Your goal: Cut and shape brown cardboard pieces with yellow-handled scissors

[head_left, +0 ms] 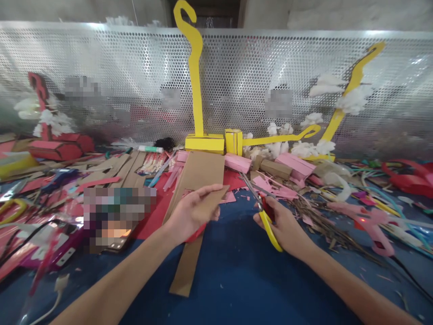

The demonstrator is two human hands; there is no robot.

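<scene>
Near the middle, my left hand (pixel 186 212) is closed around a small piece of brown cardboard (pixel 214 201), whose tip points up to the right. Scissors (pixel 269 231) with yellow and red handles are gripped in my right hand (pixel 286 228); their blades point up and left, apart from the cardboard. A long cardboard strip (pixel 185 275) extends below my left wrist on the blue table (pixel 233 280); I cannot tell whether it touches the hand. Behind the left hand lies a larger cardboard sheet (pixel 206 171), over red paper (pixel 154 221).
Yellow hook-topped cardboard stands (pixel 195 81) are at the back before a perforated metal panel (pixel 237 58). Pink paper boxes (pixel 296 164) and cut scraps (pixel 314 216) spread to the right. A pink glue gun (pixel 367 221) with a cord lies at right, a phone (pixel 117 243) at left.
</scene>
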